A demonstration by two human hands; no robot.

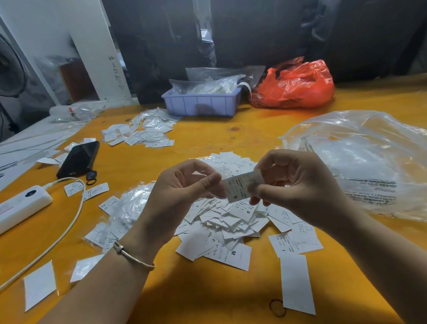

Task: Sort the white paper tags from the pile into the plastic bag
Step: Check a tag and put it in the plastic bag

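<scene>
A pile of white paper tags (224, 224) with printed size letters lies on the yellow table in front of me. Above it, my left hand (182, 187) and my right hand (288, 181) both pinch one small white tag (240, 186) marked S, the left at its left edge, the right at its right end. A large clear plastic bag (367, 161) with printed warning text lies crumpled on the table to the right of the pile. Small clear sleeves (131, 206) lie just left of the pile.
A black phone (78, 159) and a white power bank (18, 207) with a cable lie at the left. A second heap of tags (141, 133) sits further back. Behind stand a lilac tray (202, 104) and a red plastic bag (294, 85). Loose tags are scattered near the table's front.
</scene>
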